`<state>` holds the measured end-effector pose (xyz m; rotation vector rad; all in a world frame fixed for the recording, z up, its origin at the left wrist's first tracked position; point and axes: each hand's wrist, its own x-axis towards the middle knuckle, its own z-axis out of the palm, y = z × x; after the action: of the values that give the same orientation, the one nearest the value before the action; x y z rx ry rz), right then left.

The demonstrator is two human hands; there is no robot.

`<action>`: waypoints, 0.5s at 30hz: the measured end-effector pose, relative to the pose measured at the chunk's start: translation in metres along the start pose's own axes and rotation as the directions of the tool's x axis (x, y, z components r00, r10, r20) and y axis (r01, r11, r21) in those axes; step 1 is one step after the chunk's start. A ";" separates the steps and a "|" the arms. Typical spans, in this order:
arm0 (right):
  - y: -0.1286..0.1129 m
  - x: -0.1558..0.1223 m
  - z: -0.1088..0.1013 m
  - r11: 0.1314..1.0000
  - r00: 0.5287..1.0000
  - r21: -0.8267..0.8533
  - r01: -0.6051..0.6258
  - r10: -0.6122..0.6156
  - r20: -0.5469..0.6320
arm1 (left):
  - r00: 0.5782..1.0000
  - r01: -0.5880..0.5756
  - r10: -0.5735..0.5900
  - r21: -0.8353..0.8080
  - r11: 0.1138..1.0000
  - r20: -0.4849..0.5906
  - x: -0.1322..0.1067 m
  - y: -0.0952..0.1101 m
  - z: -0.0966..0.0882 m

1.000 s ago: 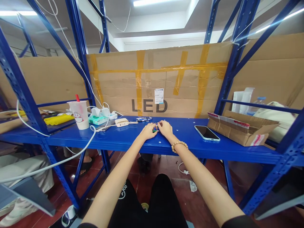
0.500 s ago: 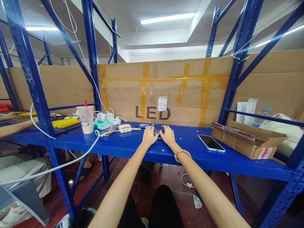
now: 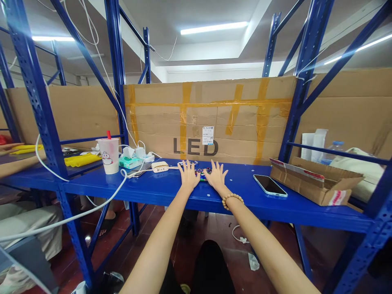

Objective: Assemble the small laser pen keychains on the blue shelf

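- The left hand (image 3: 188,176) sits palm down near the middle of the blue steel shelf (image 3: 159,183), fingers spread wide, holding nothing
- The right hand (image 3: 216,176) is just beside it, also palm down and wide open, holding nothing, with a wooden bead bracelet (image 3: 232,200) on its wrist
- A tight cluster of tiny multicoloured parts (image 3: 201,174) lies between the hands, just ahead of the fingers and toward the back edge of the shelf; each piece is too small to make out
- Slim dark pieces (image 3: 187,163) lie just left of that cluster, by the back edge
- Toward the left end stand a clear plastic cup with a red straw (image 3: 108,155), a white multi-port charger (image 3: 159,166) and a white power strip (image 3: 148,158)
- Toward the right end lie a black smartphone (image 3: 270,185) and a shallow brown cardboard box (image 3: 317,184)
- Along the back edge stands a brown cardboard sheet printed LED (image 3: 196,147), patched with orange tape
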<state>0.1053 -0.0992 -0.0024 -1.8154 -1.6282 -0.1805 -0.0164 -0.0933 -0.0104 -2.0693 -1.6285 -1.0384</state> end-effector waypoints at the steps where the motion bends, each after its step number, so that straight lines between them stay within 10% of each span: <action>1: 0.000 0.000 0.001 1.000 1.000 -0.011 0.001 -0.001 -0.002 | 1.000 0.006 -0.006 0.009 1.000 0.001 0.000 0.000 0.000; 15: -0.001 0.001 0.002 0.966 0.967 -0.083 0.247 -0.251 -0.045 | 0.980 -0.189 0.184 0.077 0.979 0.072 0.020 0.005 0.007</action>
<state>0.1042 -0.0973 -0.0032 -1.6403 -1.8291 -0.4066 -0.0076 -0.0763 -0.0006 -2.1714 -1.4469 -0.8348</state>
